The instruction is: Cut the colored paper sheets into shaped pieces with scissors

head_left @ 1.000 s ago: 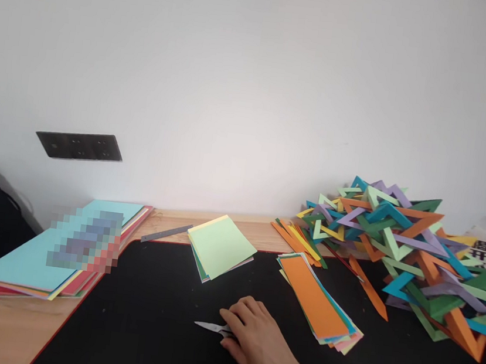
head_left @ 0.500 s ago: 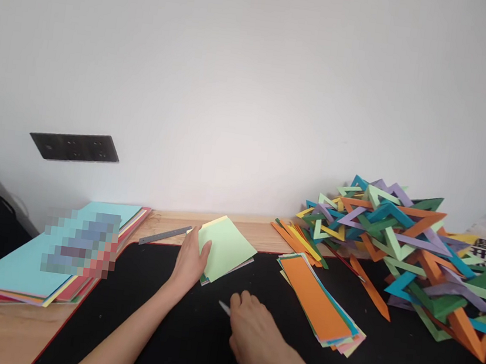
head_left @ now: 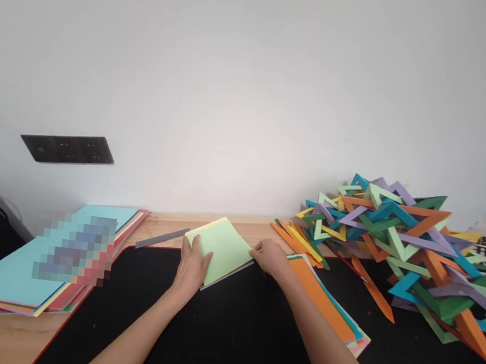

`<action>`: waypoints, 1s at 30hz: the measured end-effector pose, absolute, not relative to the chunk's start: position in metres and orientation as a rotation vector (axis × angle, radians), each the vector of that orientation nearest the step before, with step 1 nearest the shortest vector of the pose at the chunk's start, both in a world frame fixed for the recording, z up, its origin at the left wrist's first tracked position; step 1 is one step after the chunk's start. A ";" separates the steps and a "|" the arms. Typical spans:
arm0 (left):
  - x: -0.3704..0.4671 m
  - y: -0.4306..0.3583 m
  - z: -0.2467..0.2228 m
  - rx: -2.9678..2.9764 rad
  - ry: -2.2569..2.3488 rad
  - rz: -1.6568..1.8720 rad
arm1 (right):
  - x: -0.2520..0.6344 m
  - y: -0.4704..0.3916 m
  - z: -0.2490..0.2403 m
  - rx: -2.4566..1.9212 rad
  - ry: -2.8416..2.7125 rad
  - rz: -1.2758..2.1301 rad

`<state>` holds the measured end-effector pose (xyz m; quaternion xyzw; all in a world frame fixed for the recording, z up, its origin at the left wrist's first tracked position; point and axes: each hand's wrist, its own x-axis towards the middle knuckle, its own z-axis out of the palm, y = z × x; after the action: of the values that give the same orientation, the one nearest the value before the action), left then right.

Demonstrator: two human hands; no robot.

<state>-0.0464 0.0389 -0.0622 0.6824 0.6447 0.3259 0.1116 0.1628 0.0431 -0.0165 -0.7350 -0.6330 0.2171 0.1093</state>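
Observation:
A small stack of square paper, pale green on top with yellow and white edges showing beneath, lies at the back edge of the black mat. My left hand rests on its left side, thumb and fingers apart over the top sheet. At the right corner, my right hand is closed, thumb and fingertips pinching the paper there. Whether it also holds the pale pointed thing seen before is hidden. Beneath my right forearm lies a pile of paper strips, orange on top.
A metal ruler lies left of the squares. Large coloured sheets are piled at the left. Narrow folded strips and a heap of interlocked paper shapes occupy the right. A dark socket panel is on the wall.
My right hand has moved up and forward from the mat to the right corner of the green paper. My left hand stays on the stack. The pale pointed thing is out of sight.

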 end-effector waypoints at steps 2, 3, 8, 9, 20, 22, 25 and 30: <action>-0.047 0.039 -0.064 2.028 1.872 0.950 | 0.161 0.042 -0.022 -2.138 -1.846 0.688; -0.047 0.039 -0.066 2.038 1.859 0.950 | 0.161 0.042 -0.024 -2.124 -1.834 0.707; -0.044 0.038 -0.068 2.046 1.787 0.994 | 0.164 0.041 -0.031 -2.022 -1.719 0.768; -0.044 0.038 -0.068 2.037 1.773 1.012 | 0.166 0.041 -0.031 -1.991 -1.691 0.785; -0.051 0.043 -0.045 1.652 1.576 1.462 | 0.189 0.048 -0.029 -1.443 -1.203 1.145; -0.052 0.045 -0.040 1.531 1.498 1.553 | 0.191 0.050 -0.031 -1.379 -1.093 1.192; -0.052 0.045 -0.032 1.384 1.342 1.599 | 0.191 0.053 -0.036 -1.343 -0.940 1.257; -0.048 0.040 -0.020 1.198 1.176 1.517 | 0.186 0.057 -0.045 -1.304 -0.768 1.335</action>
<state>-0.0481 0.0400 -0.0203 0.4792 0.4703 0.6069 0.4253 0.1857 0.0567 -0.0445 -0.5467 -0.3222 0.5599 0.5328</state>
